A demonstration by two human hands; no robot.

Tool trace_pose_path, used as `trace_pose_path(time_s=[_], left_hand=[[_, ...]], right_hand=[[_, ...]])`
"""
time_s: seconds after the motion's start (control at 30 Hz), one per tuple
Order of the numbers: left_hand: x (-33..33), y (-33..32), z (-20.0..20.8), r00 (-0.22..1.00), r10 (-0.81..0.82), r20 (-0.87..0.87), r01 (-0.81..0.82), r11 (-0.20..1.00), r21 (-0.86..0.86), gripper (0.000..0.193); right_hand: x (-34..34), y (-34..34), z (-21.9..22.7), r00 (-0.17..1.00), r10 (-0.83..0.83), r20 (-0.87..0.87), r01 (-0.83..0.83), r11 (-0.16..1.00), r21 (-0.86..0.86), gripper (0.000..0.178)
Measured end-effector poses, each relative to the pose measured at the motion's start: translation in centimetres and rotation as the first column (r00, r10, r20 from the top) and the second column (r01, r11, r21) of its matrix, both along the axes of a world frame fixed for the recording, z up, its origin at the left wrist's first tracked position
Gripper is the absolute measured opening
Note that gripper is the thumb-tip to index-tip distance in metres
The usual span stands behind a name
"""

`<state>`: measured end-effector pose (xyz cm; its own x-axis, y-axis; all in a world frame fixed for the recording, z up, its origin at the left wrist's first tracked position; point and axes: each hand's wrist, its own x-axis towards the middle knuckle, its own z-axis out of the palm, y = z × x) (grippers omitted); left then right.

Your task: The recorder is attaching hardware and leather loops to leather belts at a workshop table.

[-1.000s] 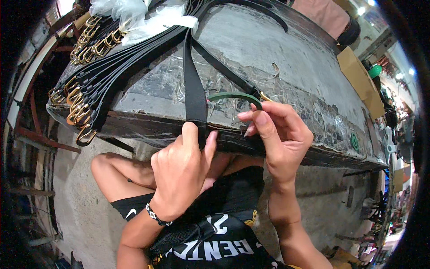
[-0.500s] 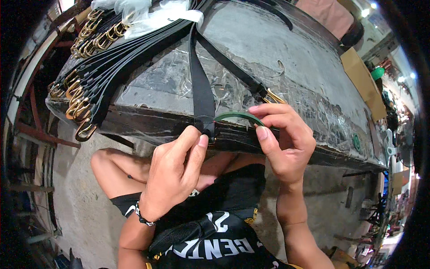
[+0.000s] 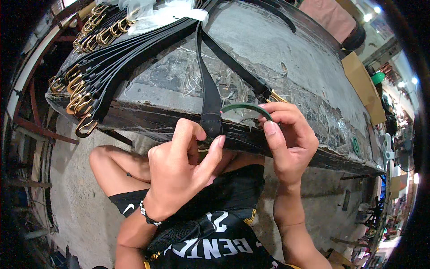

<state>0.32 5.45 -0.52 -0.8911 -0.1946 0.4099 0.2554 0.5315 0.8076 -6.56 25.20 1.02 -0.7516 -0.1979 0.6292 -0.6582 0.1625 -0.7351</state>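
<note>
A black belt (image 3: 209, 85) hangs down over the table's near edge, its stitched, folded end at my left hand (image 3: 177, 159). My left thumb and index finger stand a little apart, one on each side of that end, gripping it by its edges. In my right hand (image 3: 291, 139) a thin, curved green strip (image 3: 244, 107) is pinched between thumb and fingers. The strip arches leftward, its free tip close beside the belt end; whether they touch I cannot tell. Another black belt with a brass buckle (image 3: 278, 96) lies on the table just beyond my right fingers.
A fanned bundle of black belts (image 3: 130, 56) with brass hooks and buckles covers the table's left side, under clear plastic (image 3: 168, 20). The worn grey table (image 3: 268, 45) has tattered tape along its edge. A green coil (image 3: 356, 144) lies at right, near a cardboard sheet (image 3: 363, 85).
My left fingers have spread apart around the belt end, which has turned and shifted slightly right. My right hand has moved a little right with the green strip.
</note>
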Motion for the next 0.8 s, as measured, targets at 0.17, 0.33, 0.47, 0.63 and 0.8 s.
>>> trace_pose_path(time_s=[0.17, 0.33, 0.47, 0.63, 0.8], left_hand=[[-0.9, 0.7, 0.4, 0.991, 0.133, -0.027, -0.133, 0.915, -0.380, 0.033], [-0.9, 1.6, 2.5, 0.976, 0.190, 0.108, -0.099, 0.825, -0.556, 0.029], [-1.4, 1.9, 3.1, 0.978, 0.194, 0.080, -0.106, 0.786, -0.609, 0.026], [-2.2, 0.6, 3.5, 0.994, 0.004, 0.107, 0.056, 0.833, -0.550, 0.021], [-2.9, -1.6, 3.0, 0.926, -0.270, 0.264, 0.299, 0.951, -0.074, 0.019]], right_hand=[[0.1, -0.2, -0.2, 1.000, 0.004, 0.007, -0.004, 0.999, -0.047, 0.009], [0.1, -0.3, -0.4, 0.999, -0.016, 0.035, 0.020, 0.993, -0.113, 0.008], [0.0, -0.3, -0.4, 1.000, -0.007, 0.014, 0.008, 0.996, -0.087, 0.008], [0.1, -0.2, -0.3, 0.999, -0.018, 0.037, 0.021, 0.994, -0.103, 0.009], [0.1, 0.1, -0.3, 0.998, -0.011, 0.057, 0.019, 0.989, -0.149, 0.008]])
